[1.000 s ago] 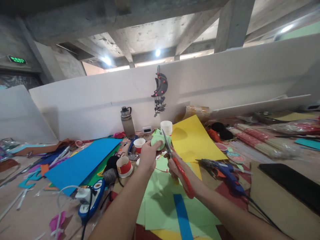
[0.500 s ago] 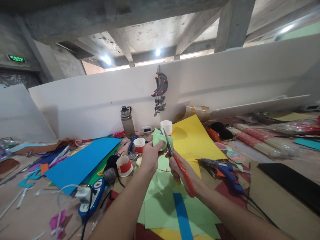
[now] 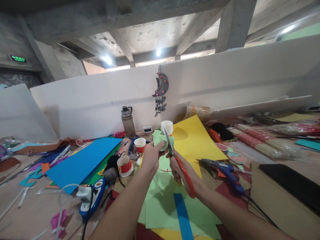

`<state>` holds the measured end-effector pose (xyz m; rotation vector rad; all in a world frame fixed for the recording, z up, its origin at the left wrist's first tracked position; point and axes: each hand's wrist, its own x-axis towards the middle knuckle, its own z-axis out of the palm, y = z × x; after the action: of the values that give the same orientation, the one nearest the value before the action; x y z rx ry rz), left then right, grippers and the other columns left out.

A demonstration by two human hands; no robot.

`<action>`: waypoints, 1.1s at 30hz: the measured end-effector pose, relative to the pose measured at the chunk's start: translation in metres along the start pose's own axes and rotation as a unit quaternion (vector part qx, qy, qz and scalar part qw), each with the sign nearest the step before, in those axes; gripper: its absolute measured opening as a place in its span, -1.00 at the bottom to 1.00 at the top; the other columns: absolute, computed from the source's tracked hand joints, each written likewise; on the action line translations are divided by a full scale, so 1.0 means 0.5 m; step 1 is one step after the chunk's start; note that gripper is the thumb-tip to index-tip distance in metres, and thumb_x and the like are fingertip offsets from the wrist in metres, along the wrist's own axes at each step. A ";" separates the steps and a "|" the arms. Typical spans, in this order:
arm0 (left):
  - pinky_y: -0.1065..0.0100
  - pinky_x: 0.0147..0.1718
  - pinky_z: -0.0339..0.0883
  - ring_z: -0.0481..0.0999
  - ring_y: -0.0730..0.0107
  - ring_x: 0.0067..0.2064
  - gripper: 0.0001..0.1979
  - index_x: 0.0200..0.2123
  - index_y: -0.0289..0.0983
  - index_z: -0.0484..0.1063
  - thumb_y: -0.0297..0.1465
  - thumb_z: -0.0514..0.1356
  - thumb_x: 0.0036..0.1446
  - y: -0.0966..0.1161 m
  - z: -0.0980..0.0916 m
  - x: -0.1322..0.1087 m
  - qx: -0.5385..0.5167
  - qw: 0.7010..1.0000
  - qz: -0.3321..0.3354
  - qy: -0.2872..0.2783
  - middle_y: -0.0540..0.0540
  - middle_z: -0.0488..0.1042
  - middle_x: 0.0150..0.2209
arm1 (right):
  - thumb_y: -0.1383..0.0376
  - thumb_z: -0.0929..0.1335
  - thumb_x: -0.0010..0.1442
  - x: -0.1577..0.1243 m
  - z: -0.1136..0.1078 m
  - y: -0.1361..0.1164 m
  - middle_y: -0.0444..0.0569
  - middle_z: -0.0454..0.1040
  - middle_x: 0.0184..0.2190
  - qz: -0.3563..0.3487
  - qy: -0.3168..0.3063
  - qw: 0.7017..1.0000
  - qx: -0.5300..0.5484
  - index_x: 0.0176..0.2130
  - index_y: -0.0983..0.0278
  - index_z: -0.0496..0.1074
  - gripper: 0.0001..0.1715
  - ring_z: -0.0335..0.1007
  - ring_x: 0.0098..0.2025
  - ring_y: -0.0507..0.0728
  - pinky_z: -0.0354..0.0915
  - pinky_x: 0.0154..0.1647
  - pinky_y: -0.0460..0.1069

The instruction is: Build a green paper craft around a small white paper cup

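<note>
The left hand (image 3: 150, 158) pinches a light green paper piece (image 3: 161, 140) at its one o'clock. The right hand (image 3: 178, 168), at three o'clock from the left, grips red-handled scissors (image 3: 180, 163), blades slightly parted against the paper's right edge.

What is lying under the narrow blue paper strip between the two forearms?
Under the blue strip lie light green paper sheets. A yellow edge shows beneath them; whatever is lower is hidden.

water bottle (image 3: 127, 121) — upright | blue glue gun (image 3: 228, 173) — lying flat | yellow sheet (image 3: 193, 141)
</note>
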<state>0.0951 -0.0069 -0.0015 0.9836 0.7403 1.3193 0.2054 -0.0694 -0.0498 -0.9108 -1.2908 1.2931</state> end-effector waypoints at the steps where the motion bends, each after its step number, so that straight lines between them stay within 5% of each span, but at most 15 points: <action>1: 0.46 -0.58 0.22 0.33 0.56 -0.60 -0.69 -0.47 -0.36 0.41 -0.33 0.40 -0.29 0.001 0.000 0.000 0.000 1.000 -0.001 0.000 -0.02 0.45 -0.55 | -0.08 0.24 0.20 0.000 0.000 0.000 -0.32 0.00 -0.60 0.002 0.001 1.000 0.003 -0.23 0.16 0.14 -0.61 -0.05 -0.64 -0.09 -0.02 -0.69 -0.17; 20: 0.49 -0.63 0.13 0.26 0.61 -0.65 -0.73 -0.51 -0.35 0.39 -0.36 0.38 -0.30 0.012 -0.001 0.003 0.014 1.000 -0.007 0.009 0.01 0.42 -0.59 | -0.06 0.28 0.15 0.000 0.002 -0.004 -0.30 0.04 -0.61 -0.002 0.021 0.999 -0.032 -0.06 0.14 0.22 -0.54 0.00 -0.65 -0.05 0.03 -0.69 -0.16; 33: 0.49 -0.60 0.17 0.27 0.61 -0.63 -0.71 -0.49 -0.36 0.41 -0.33 0.38 -0.28 0.014 0.001 -0.002 0.035 0.999 -0.010 -0.006 0.01 0.41 -0.59 | -0.08 0.23 0.21 -0.002 -0.005 0.004 -0.30 0.04 -0.59 -0.017 0.005 0.999 -0.037 -0.19 0.16 0.19 -0.61 0.00 -0.63 -0.07 0.02 -0.65 -0.16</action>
<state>0.0925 -0.0084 0.0050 1.0371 0.7894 1.2754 0.2075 -0.0697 -0.0523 -0.9414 -1.3476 1.2205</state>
